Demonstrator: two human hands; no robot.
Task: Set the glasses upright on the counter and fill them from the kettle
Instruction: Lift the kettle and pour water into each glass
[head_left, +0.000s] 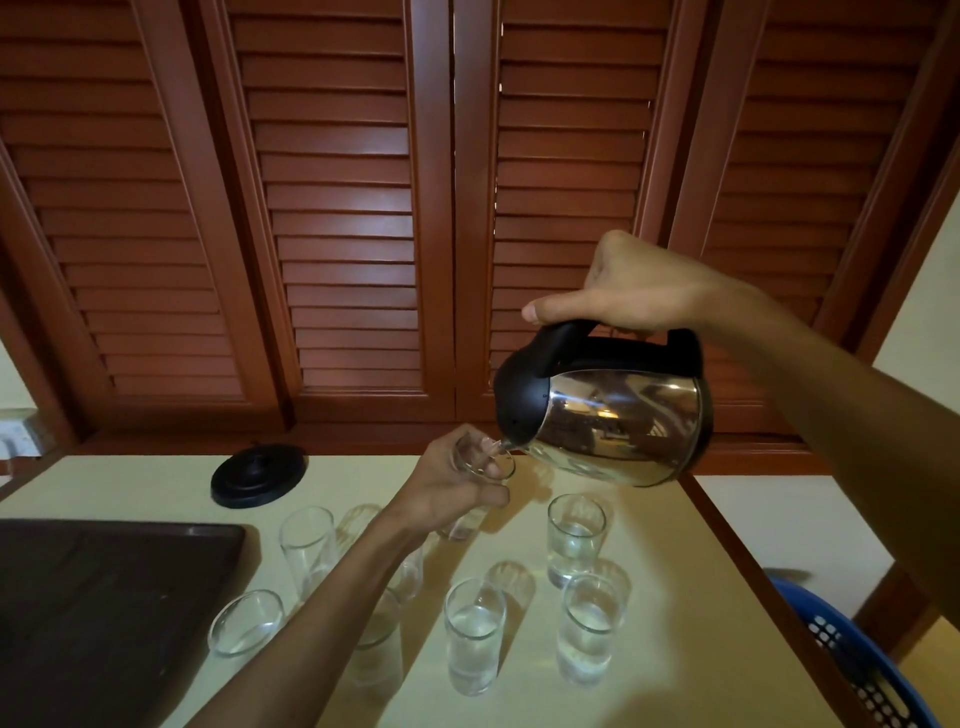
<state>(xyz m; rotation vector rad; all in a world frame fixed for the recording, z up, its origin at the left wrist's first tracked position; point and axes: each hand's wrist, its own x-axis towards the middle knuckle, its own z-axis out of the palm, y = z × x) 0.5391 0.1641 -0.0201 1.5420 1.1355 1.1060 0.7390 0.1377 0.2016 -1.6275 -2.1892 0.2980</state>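
My right hand grips the black handle of a steel kettle, tilted with its spout down to the left. My left hand holds a clear glass lifted off the counter, its rim right under the spout. Three glasses with water stand upright on the cream counter: one at the right, one in front of it, one in the middle. An empty upright glass stands further left. Another glass sits near the tray, and more are partly hidden behind my left forearm.
A dark tray lies at the left of the counter. The kettle's black round base sits at the back left. Red-brown louvred shutters rise behind. A blue perforated basket stands beyond the counter's right edge.
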